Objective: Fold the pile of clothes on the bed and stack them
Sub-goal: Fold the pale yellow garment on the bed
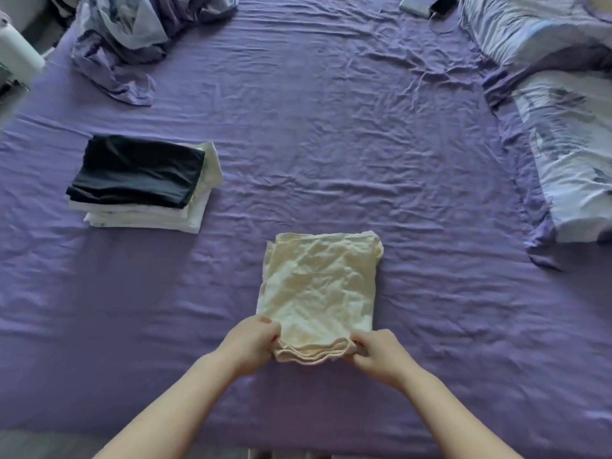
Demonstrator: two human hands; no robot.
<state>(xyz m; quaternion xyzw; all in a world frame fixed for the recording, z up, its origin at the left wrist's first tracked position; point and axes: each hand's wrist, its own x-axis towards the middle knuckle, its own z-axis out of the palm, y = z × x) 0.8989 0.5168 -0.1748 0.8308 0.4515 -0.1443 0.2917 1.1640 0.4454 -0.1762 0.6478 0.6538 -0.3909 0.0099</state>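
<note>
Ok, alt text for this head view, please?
Both hands, left hand and right hand, grip the near edge of a folded cream garment on a purple bed sheet; a folded stack sits to the left.

A single head-worn wide-angle view looks forward and steeply down from the near edge of the bed (331, 127), close above both forearms, taking in the sheet's far side.

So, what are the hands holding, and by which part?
Both the left hand and right hand pinch the folded cream garment at its near corners.
</note>
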